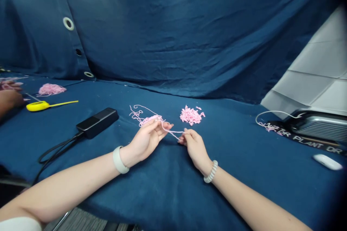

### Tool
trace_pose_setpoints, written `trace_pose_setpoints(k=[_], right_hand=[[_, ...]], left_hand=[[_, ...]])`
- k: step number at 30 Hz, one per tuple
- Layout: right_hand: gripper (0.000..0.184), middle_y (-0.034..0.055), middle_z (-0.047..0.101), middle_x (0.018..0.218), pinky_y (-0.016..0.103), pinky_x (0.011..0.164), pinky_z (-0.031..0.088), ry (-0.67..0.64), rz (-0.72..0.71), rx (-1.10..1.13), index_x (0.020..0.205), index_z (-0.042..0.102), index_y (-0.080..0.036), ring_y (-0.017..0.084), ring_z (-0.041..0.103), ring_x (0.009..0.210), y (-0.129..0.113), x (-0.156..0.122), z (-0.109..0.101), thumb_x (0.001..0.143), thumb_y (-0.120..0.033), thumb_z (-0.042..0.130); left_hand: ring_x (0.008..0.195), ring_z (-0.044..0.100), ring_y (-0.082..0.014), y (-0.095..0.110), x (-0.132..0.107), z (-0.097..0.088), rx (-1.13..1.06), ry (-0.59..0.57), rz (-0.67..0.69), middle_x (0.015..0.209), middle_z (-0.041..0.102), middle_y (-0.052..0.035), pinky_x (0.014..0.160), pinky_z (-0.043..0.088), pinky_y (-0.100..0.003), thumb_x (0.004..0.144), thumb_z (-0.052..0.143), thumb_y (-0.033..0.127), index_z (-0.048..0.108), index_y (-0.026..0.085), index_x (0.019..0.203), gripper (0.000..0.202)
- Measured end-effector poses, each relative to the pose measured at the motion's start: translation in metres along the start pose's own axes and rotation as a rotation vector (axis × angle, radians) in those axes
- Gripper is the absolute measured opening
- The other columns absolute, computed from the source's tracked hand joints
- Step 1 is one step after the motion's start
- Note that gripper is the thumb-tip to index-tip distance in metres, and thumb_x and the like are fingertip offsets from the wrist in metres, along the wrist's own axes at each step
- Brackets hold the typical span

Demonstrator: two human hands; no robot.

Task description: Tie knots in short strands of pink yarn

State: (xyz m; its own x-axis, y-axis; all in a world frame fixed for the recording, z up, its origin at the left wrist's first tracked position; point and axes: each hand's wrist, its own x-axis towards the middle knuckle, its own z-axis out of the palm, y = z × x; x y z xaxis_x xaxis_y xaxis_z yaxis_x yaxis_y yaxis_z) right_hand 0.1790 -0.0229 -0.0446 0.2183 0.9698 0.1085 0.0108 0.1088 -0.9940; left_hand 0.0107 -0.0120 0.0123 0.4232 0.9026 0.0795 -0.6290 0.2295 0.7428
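Observation:
Pink yarn [173, 132] stretches in a short double span between my two hands, above the blue cloth. My left hand [149, 138], palm partly turned up, pinches one end of it between thumb and fingers. The other end is pinched in the fingertips of my right hand [193, 146]. Just beyond my left hand lies a loose tangle of pink yarn [148, 120], with thin curled strands trailing to its left. A pile of short pink yarn pieces [191, 115] sits on the cloth beyond my right hand.
On the left are a black box [98, 122] with cables, a yellow tool [39, 106] and another pink yarn heap [51, 89]. Another person's hand [11, 95] is at the far left edge. A white mouse [327, 161] and a dark ridged device [322, 126] lie at right.

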Motion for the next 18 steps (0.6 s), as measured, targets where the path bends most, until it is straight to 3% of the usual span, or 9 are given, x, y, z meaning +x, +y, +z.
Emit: trace_pose_setpoints(k=[2,5,8,12,14,18], right_hand=[[0.035,0.006,0.062,0.091,0.032,0.074,0.05,0.072,-0.026,0.002,0.09,0.054,-0.019,0.017,0.061,0.077,-0.001,-0.001,-0.001,0.081,-0.052,0.047],[0.045,0.0103,0.048,0.128,0.038,0.093,0.043,0.132,-0.179,-0.113,0.121,0.044,-0.021,0.021,0.052,0.11,-0.006,-0.008,-0.001,0.084,-0.047,0.044],[0.049,0.0109,0.042,0.136,0.04,0.103,0.034,-0.044,-0.33,-0.266,0.13,0.039,-0.02,0.022,0.042,0.123,-0.012,-0.017,0.003,0.085,-0.039,0.047],[0.027,0.0069,0.061,0.114,0.038,0.097,0.039,-0.37,-0.497,-0.387,0.108,0.06,-0.022,0.021,0.053,0.109,-0.02,-0.025,0.013,0.083,-0.028,0.054],[0.016,0.0046,0.066,0.1,0.035,0.092,0.041,-0.4,-0.551,-0.392,0.09,0.065,-0.022,0.019,0.058,0.099,-0.023,-0.027,0.015,0.085,-0.025,0.051],[0.023,0.0033,0.063,0.079,0.03,0.078,0.043,-0.391,-0.55,-0.432,0.07,0.061,-0.02,0.016,0.057,0.077,-0.026,-0.03,0.016,0.087,-0.022,0.046]], left_hand=[[0.095,0.062,-0.0171,0.001,0.0,0.001,0.002,0.007,0.014,0.078,0.067,-0.0025,0.1,0.036,-0.036,0.08,0.059,0.021,0.062,0.016,0.071,0.01],[0.088,0.063,-0.0157,0.0,-0.003,0.004,0.097,0.004,0.045,0.076,0.067,-0.002,0.096,0.04,-0.033,0.078,0.062,0.02,0.063,0.015,0.07,0.009],[0.086,0.063,-0.0165,-0.004,-0.009,0.008,0.362,-0.009,0.117,0.075,0.068,-0.0033,0.088,0.044,-0.029,0.077,0.063,0.024,0.066,0.015,0.068,0.013],[0.092,0.063,-0.0194,-0.008,-0.019,0.013,0.681,-0.044,0.187,0.092,0.071,-0.0068,0.087,0.045,-0.03,0.077,0.064,0.026,0.072,0.017,0.083,0.013],[0.095,0.063,-0.0214,-0.008,-0.021,0.016,0.697,-0.046,0.19,0.096,0.071,-0.0076,0.089,0.045,-0.032,0.076,0.065,0.026,0.072,0.017,0.086,0.015],[0.096,0.063,-0.0232,-0.008,-0.018,0.019,0.546,0.023,0.173,0.099,0.07,-0.0084,0.09,0.046,-0.035,0.071,0.07,0.023,0.072,0.017,0.089,0.02]])
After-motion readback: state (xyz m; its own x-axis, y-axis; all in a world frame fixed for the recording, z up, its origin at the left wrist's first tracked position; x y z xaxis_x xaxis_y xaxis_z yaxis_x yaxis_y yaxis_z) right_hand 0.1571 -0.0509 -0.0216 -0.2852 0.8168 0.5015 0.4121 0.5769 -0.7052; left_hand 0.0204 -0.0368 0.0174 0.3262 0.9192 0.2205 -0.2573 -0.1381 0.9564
